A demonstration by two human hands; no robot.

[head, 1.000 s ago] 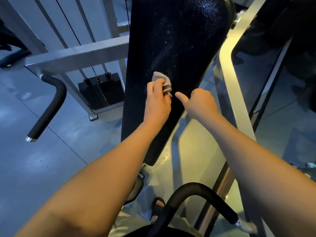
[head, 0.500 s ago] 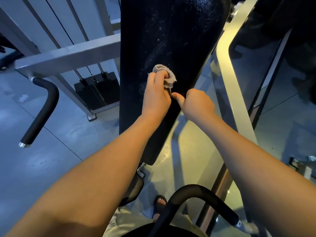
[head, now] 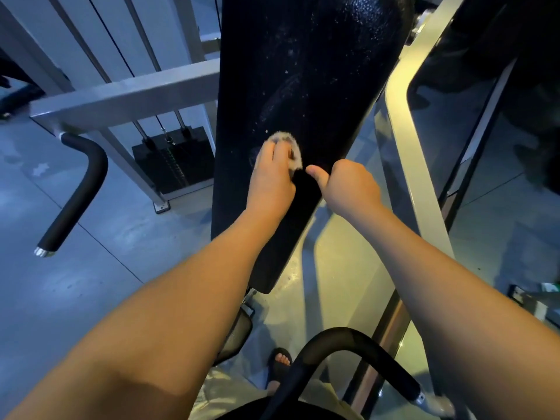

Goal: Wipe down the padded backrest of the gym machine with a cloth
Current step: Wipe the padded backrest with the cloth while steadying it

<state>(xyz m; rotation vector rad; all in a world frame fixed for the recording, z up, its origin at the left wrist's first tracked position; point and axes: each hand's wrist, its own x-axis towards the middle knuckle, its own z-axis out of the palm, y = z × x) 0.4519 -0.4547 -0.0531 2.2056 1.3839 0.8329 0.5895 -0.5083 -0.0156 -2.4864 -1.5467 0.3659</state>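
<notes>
The long black padded backrest (head: 306, 71) runs from the top centre down to the lower middle, speckled with white spots and smears. My left hand (head: 271, 180) presses a small crumpled grey cloth (head: 291, 147) flat against the pad, fingers spread over it. My right hand (head: 348, 186) sits just to the right, at the pad's right edge, curled into a fist with the thumb pointing left toward the cloth. It holds nothing that I can see.
A white frame bar (head: 409, 153) runs along the right of the pad. A grey crossbeam (head: 121, 98), a weight stack (head: 172, 159) and a black padded handle (head: 78, 195) stand on the left. Another black curved handle (head: 348, 356) is near my body, above a sandalled foot (head: 280, 362).
My left hand has shifted the cloth slightly left and down across the pad. My right fist stayed close beside it.
</notes>
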